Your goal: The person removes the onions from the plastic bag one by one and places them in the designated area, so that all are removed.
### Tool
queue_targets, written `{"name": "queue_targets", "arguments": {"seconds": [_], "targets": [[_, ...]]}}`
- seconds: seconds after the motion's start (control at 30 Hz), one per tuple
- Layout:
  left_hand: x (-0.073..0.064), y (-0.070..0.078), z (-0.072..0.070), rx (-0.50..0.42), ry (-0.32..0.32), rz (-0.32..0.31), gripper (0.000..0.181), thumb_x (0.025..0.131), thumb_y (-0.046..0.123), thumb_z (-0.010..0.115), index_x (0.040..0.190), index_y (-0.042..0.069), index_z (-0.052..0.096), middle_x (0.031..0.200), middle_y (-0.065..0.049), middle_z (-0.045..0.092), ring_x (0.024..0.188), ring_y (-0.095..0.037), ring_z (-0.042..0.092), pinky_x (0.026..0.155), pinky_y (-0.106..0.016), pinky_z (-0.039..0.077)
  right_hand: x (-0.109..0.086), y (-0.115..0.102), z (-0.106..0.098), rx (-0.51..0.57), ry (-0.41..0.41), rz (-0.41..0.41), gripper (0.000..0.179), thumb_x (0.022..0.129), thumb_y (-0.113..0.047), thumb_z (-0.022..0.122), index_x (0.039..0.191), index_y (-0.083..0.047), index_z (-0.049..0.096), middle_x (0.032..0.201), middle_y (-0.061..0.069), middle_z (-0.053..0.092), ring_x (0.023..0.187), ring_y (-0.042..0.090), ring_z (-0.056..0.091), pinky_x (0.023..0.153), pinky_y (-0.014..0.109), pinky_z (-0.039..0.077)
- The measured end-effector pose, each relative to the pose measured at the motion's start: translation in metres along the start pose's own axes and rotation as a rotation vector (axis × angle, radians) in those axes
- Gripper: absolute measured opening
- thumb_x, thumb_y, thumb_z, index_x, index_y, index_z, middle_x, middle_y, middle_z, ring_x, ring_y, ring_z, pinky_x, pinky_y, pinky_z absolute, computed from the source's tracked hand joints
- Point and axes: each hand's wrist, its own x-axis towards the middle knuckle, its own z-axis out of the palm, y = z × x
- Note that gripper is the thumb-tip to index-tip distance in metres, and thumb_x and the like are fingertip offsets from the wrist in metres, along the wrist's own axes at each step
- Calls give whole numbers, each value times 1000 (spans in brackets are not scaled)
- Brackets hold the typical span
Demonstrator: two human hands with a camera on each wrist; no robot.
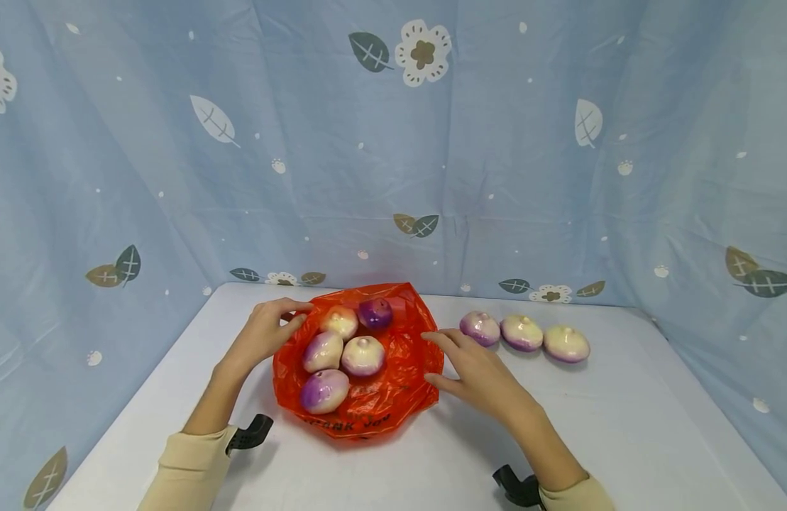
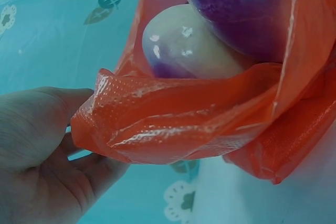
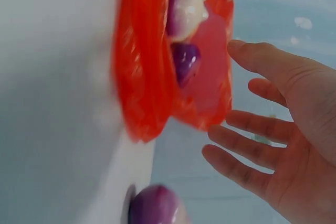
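A red plastic bag (image 1: 406,369) lies spread with its mouth upward, with several glossy purple-and-white onions (image 1: 363,356) inside. One darker purple onion (image 1: 375,313) sits at the back of the bag. At the back left rim, my left hand (image 1: 270,330) holds the bag between thumb and fingers; the fingertips are partly hidden behind the red film in the left wrist view. My right hand (image 1: 479,372) is at the bag's right rim, its fingers (image 3: 236,166) spread and parted from the thumb, with nothing held in the palm.
Right of the bag, three more onions (image 1: 522,333) stand in a row on the white table (image 1: 623,426), beyond my right hand. A blue curtain (image 1: 495,142) with leaf and flower prints hangs behind and along the sides. Black wrist mounts (image 1: 251,431) stick out below both wrists.
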Motion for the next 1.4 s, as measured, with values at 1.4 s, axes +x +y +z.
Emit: {"name": "queue_targets", "arguments": {"seconds": [1.4], "targets": [[0, 2, 0, 11, 5, -2, 25, 93, 7, 63, 117, 6, 72, 112, -15, 72, 96, -32, 67, 81, -46, 60, 62, -37, 62, 42, -132, -87, 58, 89, -37, 71, 141, -22, 49, 133, 3, 55, 121, 21, 56, 100, 41, 53]]}}
